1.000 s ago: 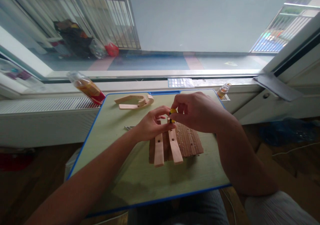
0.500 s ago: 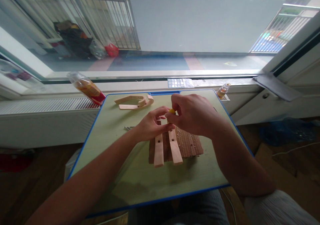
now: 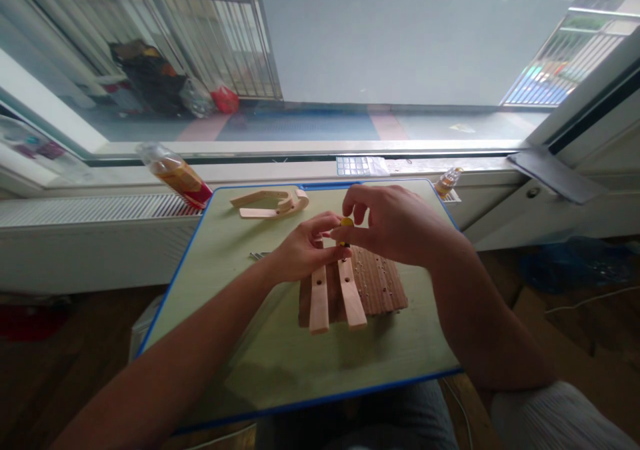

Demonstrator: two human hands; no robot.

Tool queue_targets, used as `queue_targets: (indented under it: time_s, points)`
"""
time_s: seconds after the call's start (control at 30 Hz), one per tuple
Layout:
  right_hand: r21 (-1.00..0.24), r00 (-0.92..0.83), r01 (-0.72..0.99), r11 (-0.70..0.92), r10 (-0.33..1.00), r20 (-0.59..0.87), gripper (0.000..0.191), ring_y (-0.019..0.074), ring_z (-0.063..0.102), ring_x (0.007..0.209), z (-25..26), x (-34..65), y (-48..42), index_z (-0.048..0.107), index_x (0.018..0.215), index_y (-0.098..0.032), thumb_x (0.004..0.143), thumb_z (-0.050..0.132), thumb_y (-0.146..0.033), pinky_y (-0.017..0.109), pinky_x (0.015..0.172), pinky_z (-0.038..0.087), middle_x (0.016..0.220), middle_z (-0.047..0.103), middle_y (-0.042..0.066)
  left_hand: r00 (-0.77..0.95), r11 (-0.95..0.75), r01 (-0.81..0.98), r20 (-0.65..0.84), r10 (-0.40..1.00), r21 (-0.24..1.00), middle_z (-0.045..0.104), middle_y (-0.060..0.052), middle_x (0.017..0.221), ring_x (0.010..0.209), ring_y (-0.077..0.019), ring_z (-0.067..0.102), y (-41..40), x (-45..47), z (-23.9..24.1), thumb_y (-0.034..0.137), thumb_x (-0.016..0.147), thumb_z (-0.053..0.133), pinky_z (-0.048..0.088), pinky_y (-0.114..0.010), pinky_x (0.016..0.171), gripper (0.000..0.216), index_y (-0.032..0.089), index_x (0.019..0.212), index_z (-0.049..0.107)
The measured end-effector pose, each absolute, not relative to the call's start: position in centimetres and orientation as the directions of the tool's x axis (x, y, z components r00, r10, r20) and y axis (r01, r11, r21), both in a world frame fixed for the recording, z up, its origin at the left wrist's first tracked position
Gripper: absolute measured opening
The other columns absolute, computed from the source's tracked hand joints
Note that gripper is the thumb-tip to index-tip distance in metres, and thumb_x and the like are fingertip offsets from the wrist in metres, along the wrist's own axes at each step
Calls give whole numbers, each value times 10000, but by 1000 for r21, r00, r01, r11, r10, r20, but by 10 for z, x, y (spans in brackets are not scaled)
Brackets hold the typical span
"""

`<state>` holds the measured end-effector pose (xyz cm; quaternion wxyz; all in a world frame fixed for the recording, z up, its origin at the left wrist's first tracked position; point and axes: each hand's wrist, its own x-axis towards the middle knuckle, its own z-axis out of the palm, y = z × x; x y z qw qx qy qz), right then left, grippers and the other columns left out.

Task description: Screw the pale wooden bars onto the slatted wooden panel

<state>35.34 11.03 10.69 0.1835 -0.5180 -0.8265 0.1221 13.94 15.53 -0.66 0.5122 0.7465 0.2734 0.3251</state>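
low passage exists along the near strip of the table (image 3: 320, 373), between left forearm (image 3: 200, 343) and right forearm (image 3: 485, 317), which obstruct side entry. corrugated board (image 3: 387, 287) obstructs the middle; curved wooden piece (image 3: 300, 201), far left.

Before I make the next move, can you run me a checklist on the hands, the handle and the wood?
1. Right hand at the yellow-and-black handle: ok.
2. Left hand at the far part of the wooden strips: ok.
3. Lower tip of the handle's tool in view: not ok, hidden around the fingers.
4. Both strips over the ridged brown board: ok, near ends jut past its edge.
5. Metal pieces clear of the left wrist: cannot tell, they show right beside it.
6. Bent wooden piece apart from both hands: ok.
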Motion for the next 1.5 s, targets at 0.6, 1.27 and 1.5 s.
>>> queue_targets:
  time_s: [0.6, 1.27, 1.5]
  points:
    - [-352, -368, 852, 386, 922, 121, 194, 158, 581, 680, 115, 357, 108, 767, 922, -252, 872, 721, -433, 327, 627, 324, 806, 759, 4, 648, -388, 112, 229, 726, 915, 706, -98, 1298, 1203, -268, 671, 155, 139, -3, 419, 870, 874, 539, -434, 1047, 315, 231, 1110, 796]
    - [-275, -335, 892, 359, 933, 132, 312, 153, 490, 625, 113, 358, 112, 690, 776, -244, 892, 720, -532, 332, 601, 261, 712, 685, 9, 642, -357, 122, 200, 740, 926, 706, -91, 1318, 1206, -263, 671, 154, 140, -2, 442, 906, 834, 545, -390, 1002, 290, 231, 1102, 798]
    - [-440, -518, 736, 514, 847, 123, 271, 170, 708, 843, 118, 373, 111, 816, 1162, -254, 927, 716, -343, 306, 736, 433, 1002, 818, 13, 621, -373, 116, 226, 750, 921, 717, -85, 1286, 1185, -258, 687, 156, 139, -9, 434, 892, 857, 544, -421, 1030, 272, 230, 1062, 798]
